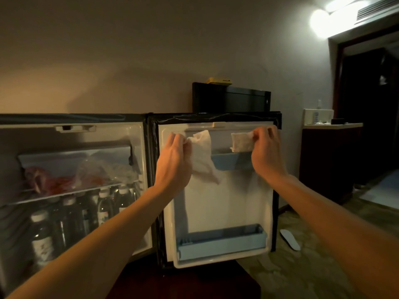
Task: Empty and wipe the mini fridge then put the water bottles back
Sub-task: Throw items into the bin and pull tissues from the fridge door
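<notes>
The mini fridge (pixel 138 134) stands open, its door (pixel 226 203) swung out to the right and facing me. In front of the door's upper part, my left hand (pixel 174 160) pinches a crumpled white wipe (pixel 203 156) that hangs down. My right hand (pixel 266 152) pinches a second, smaller white wipe (pixel 241 141) by its edge. Several water bottles (pixel 103 203) stand on the fridge's lower level. Bagged food (pixel 71 175) lies on the shelf above them.
The door has a small blue upper bin (pixel 228 161) and a long blue lower bin (pixel 220 242). A black box (pixel 233 100) sits on top of the fridge. A dark cabinet (pixel 330 160) stands to the right. A white slipper (pixel 290 239) lies on the patterned floor.
</notes>
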A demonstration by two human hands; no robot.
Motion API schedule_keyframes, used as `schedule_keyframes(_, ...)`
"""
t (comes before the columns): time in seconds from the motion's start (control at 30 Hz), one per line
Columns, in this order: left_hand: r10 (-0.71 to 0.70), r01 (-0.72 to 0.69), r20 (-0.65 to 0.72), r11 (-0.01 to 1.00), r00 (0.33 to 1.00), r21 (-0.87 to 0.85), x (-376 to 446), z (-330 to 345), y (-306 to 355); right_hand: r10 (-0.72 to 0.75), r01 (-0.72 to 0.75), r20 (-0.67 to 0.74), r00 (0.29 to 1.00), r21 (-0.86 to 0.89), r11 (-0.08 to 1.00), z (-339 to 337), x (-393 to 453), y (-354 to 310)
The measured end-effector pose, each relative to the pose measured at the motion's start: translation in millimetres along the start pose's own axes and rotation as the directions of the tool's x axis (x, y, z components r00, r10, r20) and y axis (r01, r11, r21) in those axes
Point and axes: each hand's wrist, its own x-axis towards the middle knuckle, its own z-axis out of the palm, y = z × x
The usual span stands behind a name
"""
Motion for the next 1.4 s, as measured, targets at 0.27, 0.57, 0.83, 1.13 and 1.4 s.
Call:
schedule_keyframes(0.27, 0.057, -0.06, 0.196, 0.998, 0.979, 0.009, -40.9, 19.7, 14.1, -0.09, 0.084, 0.207, 0.974, 0.037, 0.996, -25.8, -43.8, 10.4)
schedule_keyframes(0.57, 0.001, 0.024, 0.438, 0.998, 0.899, -0.052, -115.3, 80.7, 37.5, 0.025, -0.036, 0.409, 0.912, 0.019, 0.999, -60.0, -130.1, 61.8)
schedule_keyframes(0.83, -0.051, 0.164, 0.688, 0.981, 0.724, -0.1, -212.7, 172.2, 76.6, 0.178, -0.138, 0.453, 0.874, -0.119, 0.983, -110.5, -234.9, 149.2)
schedule_keyframes(1.13, -0.02, 0.188, 0.91, 0.98, 0.415, -0.065, -350.8, 290.1, 104.9, 0.595, -0.43, 0.463, 0.657, -0.418, 0.8, -180.6, -381.1, 261.2)
schedule_keyframes(1.4, 0.023, 0.185, 0.945, 0.979, 0.325, -0.088, -452.4, 367.7, 122.0, 0.794, -0.594, 0.413, 0.447, -0.526, 0.608, -205.8, -481.5, 327.6)
